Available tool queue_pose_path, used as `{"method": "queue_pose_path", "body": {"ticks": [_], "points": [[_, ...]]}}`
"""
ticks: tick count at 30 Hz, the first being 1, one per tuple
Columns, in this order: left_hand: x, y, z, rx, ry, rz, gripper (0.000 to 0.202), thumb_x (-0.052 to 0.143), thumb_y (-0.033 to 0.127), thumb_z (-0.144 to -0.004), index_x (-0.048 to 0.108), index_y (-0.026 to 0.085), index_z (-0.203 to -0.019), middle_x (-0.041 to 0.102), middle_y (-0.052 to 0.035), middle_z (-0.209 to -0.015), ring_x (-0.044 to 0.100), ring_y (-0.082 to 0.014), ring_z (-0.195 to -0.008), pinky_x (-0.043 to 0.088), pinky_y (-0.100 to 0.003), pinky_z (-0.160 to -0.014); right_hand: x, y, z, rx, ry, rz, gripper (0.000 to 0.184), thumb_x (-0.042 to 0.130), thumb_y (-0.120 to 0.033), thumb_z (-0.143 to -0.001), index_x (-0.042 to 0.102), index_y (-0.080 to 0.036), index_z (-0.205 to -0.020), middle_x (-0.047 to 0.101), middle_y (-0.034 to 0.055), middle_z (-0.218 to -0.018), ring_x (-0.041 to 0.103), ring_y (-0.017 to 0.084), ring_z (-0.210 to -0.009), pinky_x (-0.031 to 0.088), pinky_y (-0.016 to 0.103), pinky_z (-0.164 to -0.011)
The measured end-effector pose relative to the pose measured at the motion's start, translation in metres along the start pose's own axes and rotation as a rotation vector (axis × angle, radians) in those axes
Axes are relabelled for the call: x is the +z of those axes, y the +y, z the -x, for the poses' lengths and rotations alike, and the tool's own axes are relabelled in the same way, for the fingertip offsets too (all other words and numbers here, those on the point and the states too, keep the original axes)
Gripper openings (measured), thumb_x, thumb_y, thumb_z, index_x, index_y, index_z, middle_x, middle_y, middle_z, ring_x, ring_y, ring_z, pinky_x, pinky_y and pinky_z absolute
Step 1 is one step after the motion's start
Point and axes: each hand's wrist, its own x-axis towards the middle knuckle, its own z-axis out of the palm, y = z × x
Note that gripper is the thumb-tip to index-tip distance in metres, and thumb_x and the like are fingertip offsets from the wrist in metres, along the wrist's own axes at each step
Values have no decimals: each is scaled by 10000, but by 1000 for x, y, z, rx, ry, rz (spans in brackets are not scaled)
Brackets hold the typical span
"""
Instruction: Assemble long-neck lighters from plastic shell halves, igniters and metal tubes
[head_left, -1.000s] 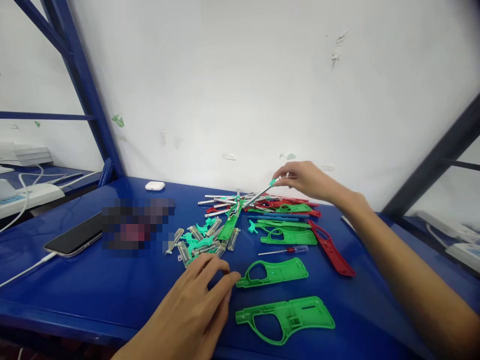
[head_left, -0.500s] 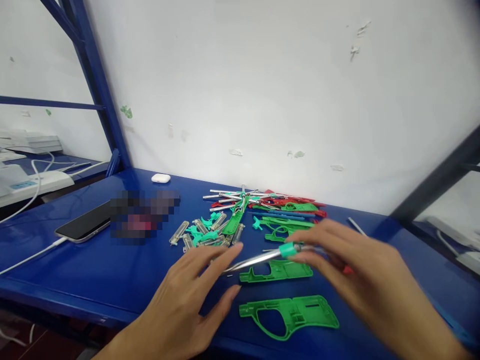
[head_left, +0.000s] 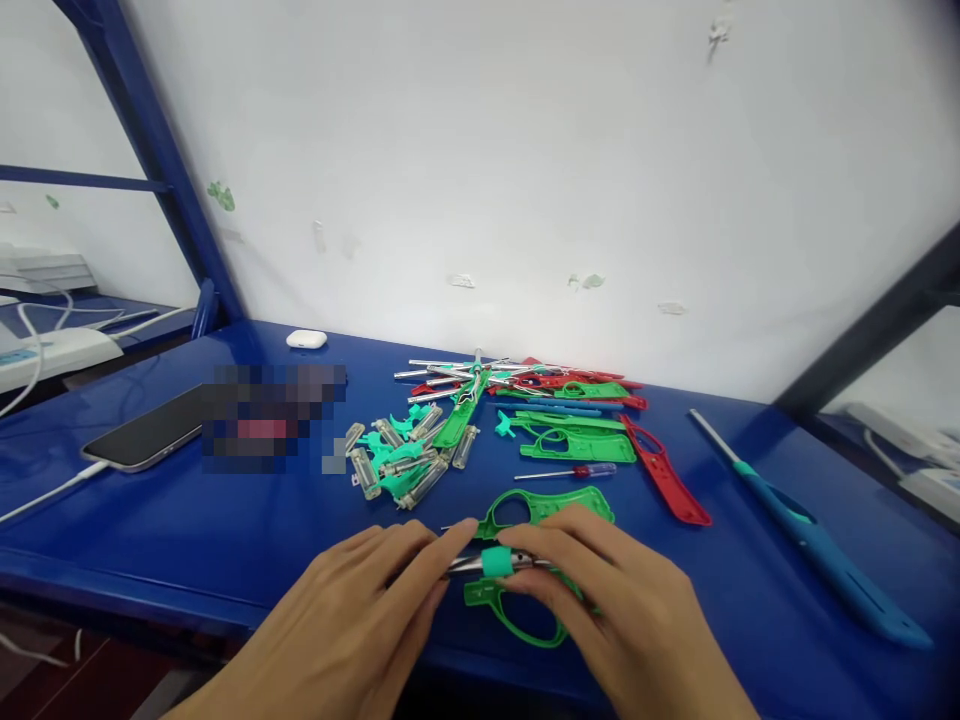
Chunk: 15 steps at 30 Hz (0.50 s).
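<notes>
A silver metal lighter tube with a teal collar [head_left: 496, 562] lies between my two hands, close above the table's front. My left hand [head_left: 367, 605] is closed around its left end, which the fingers hide. With thumb and fingertips, my right hand [head_left: 630, 610] pinches the other end just past the collar, where wires show. Right behind the tube rests a green lighter half-shell [head_left: 581, 500]. Another green half-shell [head_left: 517, 628] lies under the hands, partly covered by my right fingers.
Clear fuel tanks [head_left: 427, 482] and teal triggers [head_left: 397, 485] are heaped left of centre. Behind are metal tubes [head_left: 424, 375], red shells [head_left: 667, 475] and a screwdriver [head_left: 592, 470]. A whole blue lighter [head_left: 817, 545] lies right; a phone [head_left: 150, 428] and white earbud case [head_left: 307, 340] lie left.
The tube has come lower and nearer, and is now roughly level. My left hand, previously spread at its end, has closed on it. My right hand has moved left. The view has shifted too.
</notes>
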Motion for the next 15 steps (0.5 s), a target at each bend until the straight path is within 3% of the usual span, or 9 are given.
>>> {"method": "queue_pose_path", "body": {"ticks": [3, 7, 11, 15], "points": [[2, 2, 2, -26, -73, 33, 614, 402, 76, -999, 414, 268, -1582, 742, -29, -1287, 737, -172, -1111, 601, -244, -959, 4, -3, 2, 14, -30, -1, 402, 417, -400, -1125, 776, -222, -1103, 747, 51, -894, 743, 147, -715, 614, 207, -667], [3, 0, 10, -30, -164, 117, 920, 385, -34, -841, 243, 316, -1680, 672, -32, -1409, 696, -165, -1217, 595, -242, -998, 5, -1, 3, -18, 24, 77, 310, 524, -382, -1094, 744, -221, -1240, 778, 59, -932, 762, 183, -770, 630, 254, -701], [0, -6, 11, -60, -210, 177, 998, 336, -77, -791, 281, 410, -1660, 657, -22, -1371, 710, -145, -1172, 616, -242, -959, -4, 4, 6, -33, 42, 137, 367, 606, -441, -1050, 654, -274, -1374, 816, 25, -1009, 786, 211, -824, 647, 312, -743], [-7, -15, 5, -87, -265, 212, 991, 338, -82, -802, 303, 435, -1646, 638, -28, -1358, 711, -154, -1161, 616, -260, -964, -14, 13, 11, 26, 26, 172, 382, 641, -504, -1017, 630, -351, -1367, 820, -22, -1151, 797, 252, -999, 636, 407, -926]]}}
